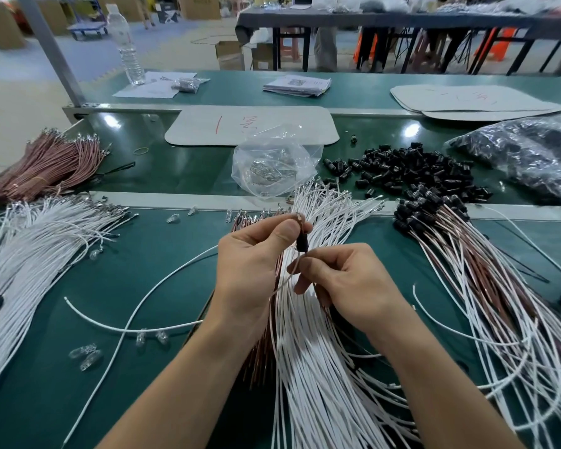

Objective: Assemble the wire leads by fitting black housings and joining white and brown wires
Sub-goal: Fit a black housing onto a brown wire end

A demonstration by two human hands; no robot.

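Observation:
My left hand [256, 264] pinches the top of a wire lead, its metal terminal [300, 218] sticking up past the thumb. A small black housing [302, 244] sits on that lead just below my left thumb. My right hand [340, 280] pinches the wire right under the housing, and the thin wire curves down to the left. Both hands hover over a heap of white wires [321, 367] with brown wires [259, 354] beneath. Loose black housings [412, 173] lie in a pile at the back right.
Finished leads with housings [467, 260] fan out on the right. A white wire bundle [30, 254] and brown bundle [46, 166] lie on the left. A clear bag of terminals [272, 163], a black bag [531, 150], cardboard sheets [253, 124] and a water bottle [127, 43] stand beyond.

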